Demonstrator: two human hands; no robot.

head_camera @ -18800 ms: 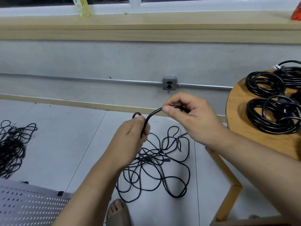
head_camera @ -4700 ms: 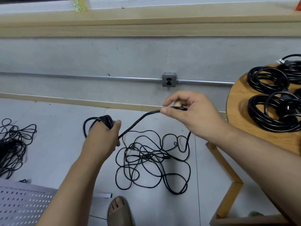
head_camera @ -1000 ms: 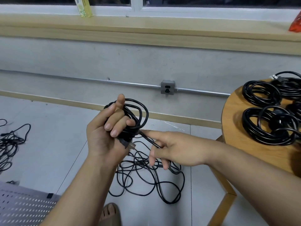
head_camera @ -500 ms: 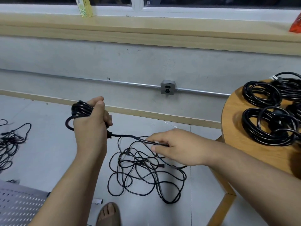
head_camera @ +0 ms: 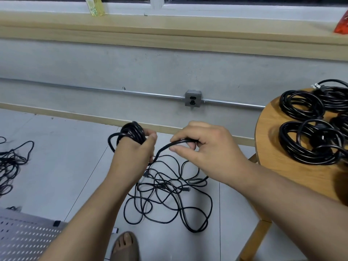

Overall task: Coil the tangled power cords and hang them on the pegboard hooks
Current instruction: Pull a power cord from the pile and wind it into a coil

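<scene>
My left hand point(head_camera: 134, 150) grips a small coil of black power cord point(head_camera: 131, 131) wound into several loops. My right hand point(head_camera: 209, 147) pinches the free run of the same cord point(head_camera: 178, 142) between thumb and fingers, a short arc away from the coil. Below both hands the cord falls into a loose tangle point(head_camera: 167, 193) on the floor. A grey pegboard point(head_camera: 24, 240) lies flat at the bottom left corner. Its hooks are not visible.
Several coiled black cords point(head_camera: 312, 140) lie on a round wooden table point(head_camera: 271, 151) at the right. Another black tangle point(head_camera: 11, 162) sits on the floor at far left. My sandalled foot point(head_camera: 126, 245) is below the tangle. A wall socket point(head_camera: 193, 98) faces me.
My right hand has risen from near the floor and come closer to my left hand, lifting a length of cord. My left hand with the coil has shifted right, towards the middle.
</scene>
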